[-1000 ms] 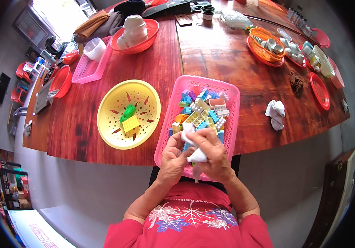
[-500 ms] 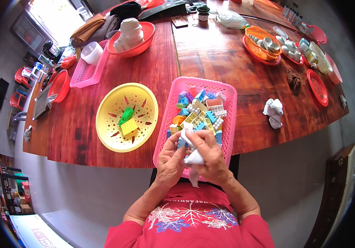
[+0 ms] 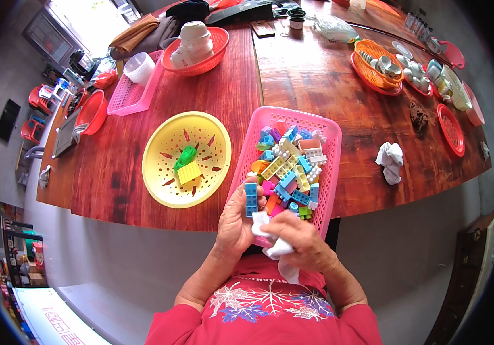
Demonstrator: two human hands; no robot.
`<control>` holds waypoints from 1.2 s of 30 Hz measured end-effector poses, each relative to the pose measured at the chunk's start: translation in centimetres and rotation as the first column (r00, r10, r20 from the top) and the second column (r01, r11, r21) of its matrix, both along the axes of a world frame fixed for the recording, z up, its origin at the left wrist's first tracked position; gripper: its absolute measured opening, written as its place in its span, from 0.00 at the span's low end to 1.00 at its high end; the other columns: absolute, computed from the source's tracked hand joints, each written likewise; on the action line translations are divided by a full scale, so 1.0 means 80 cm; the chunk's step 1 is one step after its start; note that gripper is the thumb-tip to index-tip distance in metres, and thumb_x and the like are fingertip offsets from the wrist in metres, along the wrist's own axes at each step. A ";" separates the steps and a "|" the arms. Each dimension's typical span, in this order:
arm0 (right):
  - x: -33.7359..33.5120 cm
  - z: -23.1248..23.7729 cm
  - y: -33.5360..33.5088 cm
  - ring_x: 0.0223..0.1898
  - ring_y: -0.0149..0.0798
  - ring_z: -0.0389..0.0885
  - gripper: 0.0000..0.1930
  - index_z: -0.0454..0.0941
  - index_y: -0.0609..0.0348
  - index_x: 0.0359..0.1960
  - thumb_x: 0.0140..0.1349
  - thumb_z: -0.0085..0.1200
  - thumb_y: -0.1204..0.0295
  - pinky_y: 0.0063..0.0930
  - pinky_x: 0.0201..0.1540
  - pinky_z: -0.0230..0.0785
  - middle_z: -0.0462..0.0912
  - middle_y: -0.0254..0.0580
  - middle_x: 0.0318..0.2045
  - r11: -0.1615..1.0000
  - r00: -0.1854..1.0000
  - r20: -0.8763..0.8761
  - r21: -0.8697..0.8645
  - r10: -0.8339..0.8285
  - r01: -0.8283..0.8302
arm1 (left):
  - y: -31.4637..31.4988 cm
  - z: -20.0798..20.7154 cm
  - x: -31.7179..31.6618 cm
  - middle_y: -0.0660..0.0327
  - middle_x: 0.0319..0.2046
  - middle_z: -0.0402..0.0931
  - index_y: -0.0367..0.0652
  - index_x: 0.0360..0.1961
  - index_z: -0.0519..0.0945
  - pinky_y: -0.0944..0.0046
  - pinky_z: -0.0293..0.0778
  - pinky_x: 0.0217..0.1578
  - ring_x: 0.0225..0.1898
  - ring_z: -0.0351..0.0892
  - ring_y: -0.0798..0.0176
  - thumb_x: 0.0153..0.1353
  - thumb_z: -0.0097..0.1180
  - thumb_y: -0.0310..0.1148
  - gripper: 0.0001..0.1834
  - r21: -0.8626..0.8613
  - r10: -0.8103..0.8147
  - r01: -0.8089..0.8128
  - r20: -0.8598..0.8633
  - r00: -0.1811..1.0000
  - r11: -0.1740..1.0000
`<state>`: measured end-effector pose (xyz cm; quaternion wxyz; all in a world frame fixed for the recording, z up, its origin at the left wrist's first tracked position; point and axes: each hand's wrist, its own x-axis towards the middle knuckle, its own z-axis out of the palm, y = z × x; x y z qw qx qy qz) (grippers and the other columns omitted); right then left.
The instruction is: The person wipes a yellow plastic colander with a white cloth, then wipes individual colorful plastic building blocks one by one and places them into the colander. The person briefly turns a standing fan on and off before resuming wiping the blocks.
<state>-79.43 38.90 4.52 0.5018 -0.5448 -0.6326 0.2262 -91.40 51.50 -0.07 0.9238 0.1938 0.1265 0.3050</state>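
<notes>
Between the thumb and fingers of my left hand [image 3: 234, 223] is a blue toy brick [image 3: 251, 200], its hollow underside turned up. My right hand [image 3: 304, 240] grips a crumpled white cloth [image 3: 279, 249], one end of which comes close to the brick's lower end. Both hands are over the near end of a pink mesh basket [image 3: 330, 167], which holds many coloured toy bricks [image 3: 287, 167]. To its left, a yellow colander [image 3: 214, 183] contains a yellow brick piece [image 3: 189, 172] and a bright green thing [image 3: 186, 156] whose kind I cannot make out.
Right of the basket lies a crumpled white cloth or tissue [image 3: 390, 163]. Farther right are a red tray [image 3: 450, 130] and an orange basket of cups [image 3: 363, 69]. A red basket with white containers [image 3: 219, 56] and a long pink basket [image 3: 121, 96] stand at the back left.
My hands have moved apart, the right one drawing the cloth down and right. The blue brick now shows fully in my left hand. The whole view has shifted slightly.
</notes>
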 end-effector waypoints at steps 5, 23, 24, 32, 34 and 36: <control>0.000 -0.011 0.035 0.39 0.50 0.78 0.26 0.73 0.64 0.51 0.45 0.55 0.84 0.36 0.42 0.71 0.75 0.51 0.39 0.932 0.934 -0.064 0.065 -0.352 0.356 | -0.015 0.007 0.006 0.57 0.46 0.76 0.38 0.56 0.69 0.60 0.73 0.49 0.45 0.77 0.63 0.71 0.40 0.36 0.18 -0.115 -0.007 0.003 -0.030 1.000 0.993; 0.029 -0.019 -0.024 0.36 0.47 0.79 0.28 0.75 0.63 0.49 0.40 0.59 0.86 0.32 0.39 0.73 0.76 0.48 0.37 0.925 0.923 0.068 -0.013 -0.378 0.380 | 0.106 0.009 -0.058 0.65 0.37 0.71 0.39 0.46 0.76 0.73 0.70 0.41 0.39 0.71 0.73 0.62 0.56 0.26 0.11 0.827 0.723 -0.030 -0.473 0.504 0.562; 0.031 -0.015 -0.025 0.36 0.45 0.79 0.27 0.76 0.64 0.49 0.40 0.56 0.87 0.31 0.39 0.73 0.76 0.48 0.37 0.915 0.915 0.034 -0.010 -0.403 0.403 | 0.113 0.005 -0.062 0.63 0.38 0.69 0.39 0.45 0.77 0.71 0.70 0.41 0.40 0.71 0.71 0.60 0.57 0.25 0.11 0.887 0.794 0.057 -0.437 0.422 0.458; 0.048 -0.016 -0.040 0.36 0.45 0.80 0.23 0.77 0.64 0.47 0.44 0.51 0.86 0.31 0.39 0.73 0.76 0.47 0.36 0.865 0.865 0.004 0.019 -0.501 0.501 | 0.113 0.002 -0.040 0.59 0.41 0.71 0.45 0.39 0.81 0.56 0.59 0.53 0.49 0.68 0.57 0.53 0.63 0.29 0.12 0.934 0.982 0.357 -0.094 0.161 0.031; 0.049 -0.020 -0.041 0.36 0.45 0.80 0.23 0.77 0.64 0.47 0.45 0.52 0.86 0.31 0.39 0.73 0.77 0.48 0.36 0.865 0.865 -0.004 0.019 -0.501 0.501 | 0.085 0.018 -0.013 0.62 0.38 0.72 0.47 0.36 0.82 0.58 0.57 0.50 0.48 0.67 0.59 0.52 0.64 0.30 0.10 0.900 0.953 0.433 -0.088 0.289 -0.049; 0.048 -0.020 -0.040 0.36 0.45 0.80 0.22 0.77 0.64 0.47 0.45 0.52 0.86 0.31 0.39 0.73 0.77 0.48 0.36 0.867 0.867 -0.009 0.022 -0.498 0.498 | 0.064 0.022 0.011 0.65 0.36 0.73 0.50 0.33 0.82 0.59 0.55 0.47 0.46 0.68 0.62 0.50 0.65 0.33 0.08 0.862 0.909 0.486 -0.079 0.410 -0.145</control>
